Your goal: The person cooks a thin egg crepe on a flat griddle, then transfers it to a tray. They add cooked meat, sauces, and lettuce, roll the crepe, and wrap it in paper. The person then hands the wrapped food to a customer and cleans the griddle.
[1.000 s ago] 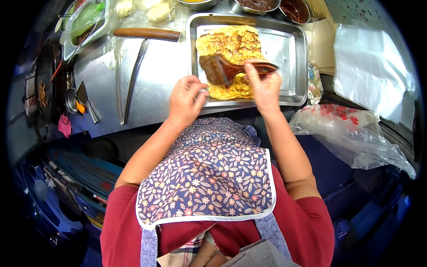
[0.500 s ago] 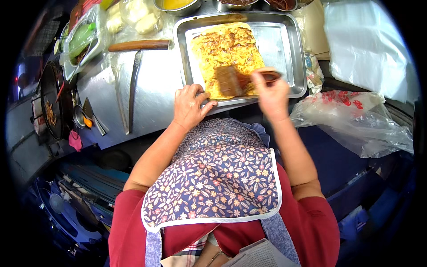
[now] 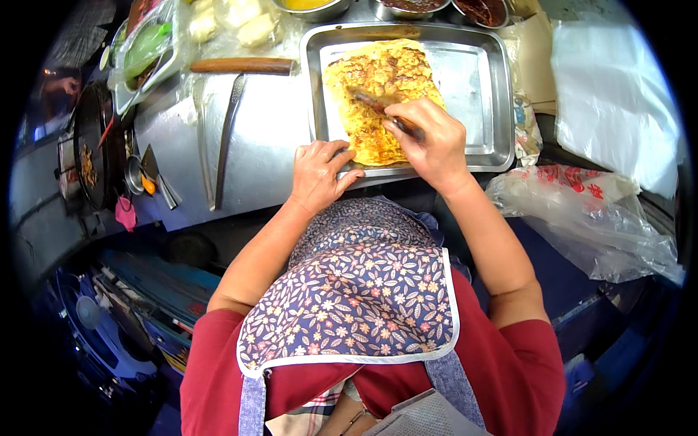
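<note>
A golden, browned rectangular flatbread (image 3: pixel 396 69) lies in the left part of a shallow metal tray (image 3: pixel 502 102). My right hand (image 3: pixel 436 142) is closed around the dark handle of a flat brown brush (image 3: pixel 371 102), held over the middle of the flatbread. The brush is tilted nearly edge-on, so its face is hidden. At the tray's near left corner, my left hand (image 3: pixel 320 174) grips the rim, its fingertips beside the flatbread's edge and its thumb on the near side.
Left of the tray are a wooden rolling pin (image 3: pixel 243 66) and long metal tongs (image 3: pixel 229 142). Bowls of yellow liquid (image 3: pixel 309 6) and dark red sauce (image 3: pixel 411 6) stand behind. A dark pan (image 3: pixel 91 152) is at far left; plastic bags (image 3: pixel 582 218) lie at right.
The brush has moved up and left over the flatbread and turned from broad face to edge. My left hand stays at the tray's corner. The whole view has shifted slightly.
</note>
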A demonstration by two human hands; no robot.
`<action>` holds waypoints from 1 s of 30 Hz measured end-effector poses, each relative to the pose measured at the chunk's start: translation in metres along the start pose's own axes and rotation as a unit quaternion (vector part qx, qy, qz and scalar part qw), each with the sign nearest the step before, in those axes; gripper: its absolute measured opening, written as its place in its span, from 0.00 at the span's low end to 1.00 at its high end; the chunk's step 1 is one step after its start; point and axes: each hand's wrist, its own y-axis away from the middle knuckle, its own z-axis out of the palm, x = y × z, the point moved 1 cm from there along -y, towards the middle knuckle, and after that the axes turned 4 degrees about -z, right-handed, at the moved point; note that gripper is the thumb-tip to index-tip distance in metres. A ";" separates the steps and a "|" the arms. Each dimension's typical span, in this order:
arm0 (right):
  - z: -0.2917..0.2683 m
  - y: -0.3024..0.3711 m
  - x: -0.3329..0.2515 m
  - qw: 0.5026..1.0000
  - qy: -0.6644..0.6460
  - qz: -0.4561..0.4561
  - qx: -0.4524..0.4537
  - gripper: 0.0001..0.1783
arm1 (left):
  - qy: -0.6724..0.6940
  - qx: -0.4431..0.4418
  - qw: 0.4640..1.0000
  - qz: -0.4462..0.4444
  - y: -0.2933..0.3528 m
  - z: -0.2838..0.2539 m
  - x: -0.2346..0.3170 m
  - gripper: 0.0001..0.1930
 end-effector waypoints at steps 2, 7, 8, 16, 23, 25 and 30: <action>0.000 -0.006 -0.013 0.998 -0.059 0.005 0.030 0.09 | 0.003 0.002 1.000 0.003 0.000 0.000 0.000 0.19; 0.046 0.000 -0.031 0.999 -0.028 0.020 -0.011 0.09 | -0.012 -0.024 1.000 0.009 0.006 -0.003 0.003 0.21; 0.044 0.002 -0.033 0.991 -0.091 0.101 0.017 0.08 | -0.013 -0.024 1.000 0.009 0.007 -0.002 0.003 0.22; -0.043 -0.086 0.055 0.901 -0.259 0.171 0.304 0.20 | 0.035 -0.014 0.999 -0.007 0.022 -0.003 0.006 0.21; -0.030 -0.111 0.142 0.974 -0.089 0.125 0.165 0.29 | 0.153 0.056 0.983 -0.081 0.054 -0.030 -0.006 0.09; -0.031 -0.094 0.129 0.976 -0.027 0.143 0.163 0.31 | 0.164 0.059 0.979 -0.110 0.065 -0.049 -0.017 0.08; -0.022 -0.040 0.052 0.973 0.013 0.186 0.133 0.34 | 0.180 0.076 0.966 -0.171 0.091 -0.090 -0.038 0.10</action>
